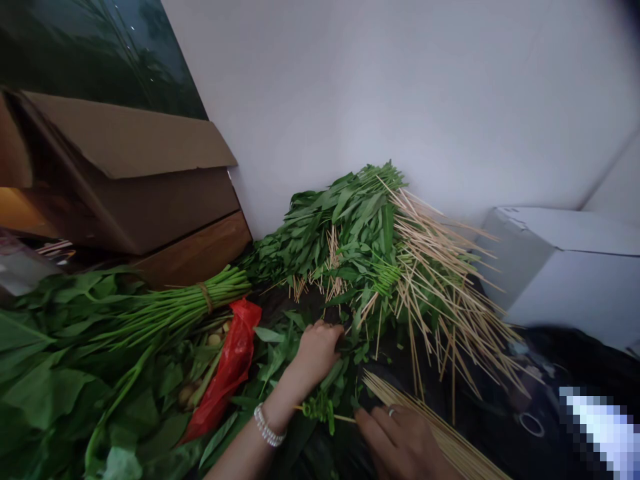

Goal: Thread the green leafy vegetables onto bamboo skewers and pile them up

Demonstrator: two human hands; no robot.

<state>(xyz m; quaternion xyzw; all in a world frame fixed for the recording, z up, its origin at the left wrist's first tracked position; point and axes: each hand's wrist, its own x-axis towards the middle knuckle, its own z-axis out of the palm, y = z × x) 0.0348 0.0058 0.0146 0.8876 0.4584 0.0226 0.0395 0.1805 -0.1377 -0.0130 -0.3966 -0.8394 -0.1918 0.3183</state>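
My left hand (pixel 320 347), with a beaded bracelet on its wrist, reaches into loose leafy greens (pixel 277 350). Its fingers are curled at the far side; what they hold, if anything, is hidden. Nearer to me, my right hand (pixel 400 437) wears a ring and has its fingers closed at the end of a thin bamboo skewer (pixel 345 419). Coiled green stems (pixel 319 412) are threaded on that skewer, below my left wrist. Plain bamboo skewers (pixel 440 427) lie in a bundle beside and partly under my right hand.
Against the wall, leafy greens on skewers (pixel 345 207) form a heap, with many sticks (pixel 450 293) pointing right. On the left are a tied bunch of stems (pixel 200 297), a red plastic bag (pixel 233 360) and a cardboard box (pixel 165 207). A white box (pixel 565 267) stands right.
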